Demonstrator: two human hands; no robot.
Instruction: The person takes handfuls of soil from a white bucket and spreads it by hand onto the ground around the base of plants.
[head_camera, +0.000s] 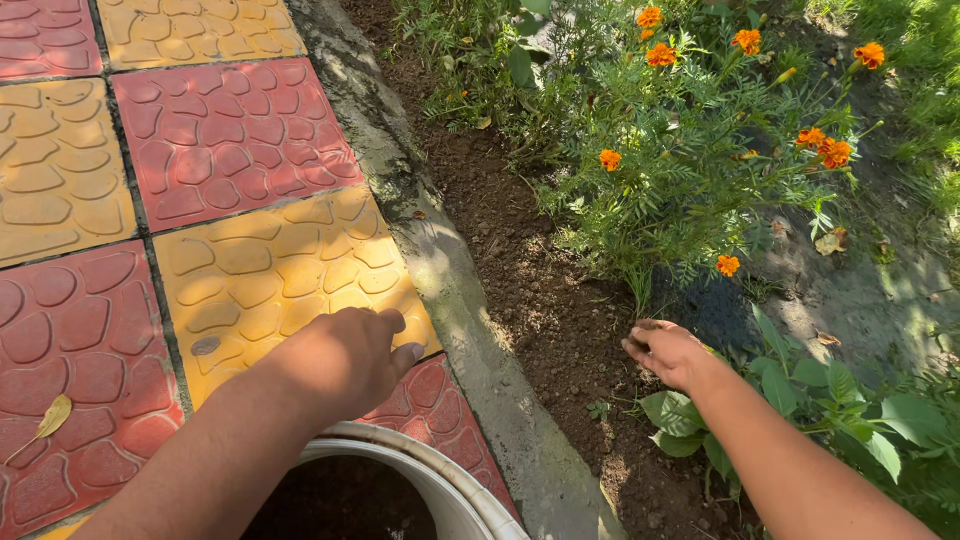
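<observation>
My left hand (345, 360) hovers over the red and yellow paving tiles (230, 140), just above the rim of a white bucket (440, 480). Its fingers are curled loosely and I see nothing in them. My right hand (662, 350) reaches over the bare brown soil (540, 290) of a flower bed, fingers pinched together close to the ground; whether it holds something small I cannot tell. Marigold plants (680, 150) with orange flowers grow just beyond it.
A grey concrete curb (440, 260) runs diagonally between the tiles and the bed. The bucket holds dark material. Broad green leaves (800, 390) grow beside my right forearm. A dry yellow leaf (50, 418) lies on a red tile.
</observation>
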